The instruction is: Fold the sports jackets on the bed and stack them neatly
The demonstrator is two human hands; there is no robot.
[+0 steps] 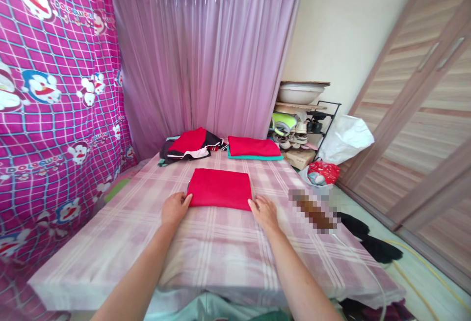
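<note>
A red garment (220, 188), folded into a flat rectangle, lies on the plaid cloth in front of me. At its near left corner, my left hand (176, 208) has the thumb on top and the other fingers curled at the edge. My right hand (263, 211) grips the near right corner in much the same way. Behind it on the right, another folded red piece (253, 146) rests on a teal one (241, 157). Loosely heaped red, black and white clothes (191, 143) lie at the back left.
The plaid-covered table (121, 257) fills the middle. A pink patterned curtain (62, 115) hangs on the left, a purple curtain (206, 56) behind. To the right are a shoe rack (300, 134), a white bag (344, 139) and a wooden wardrobe (415, 129). A blurred object (312, 211) lies near the right edge.
</note>
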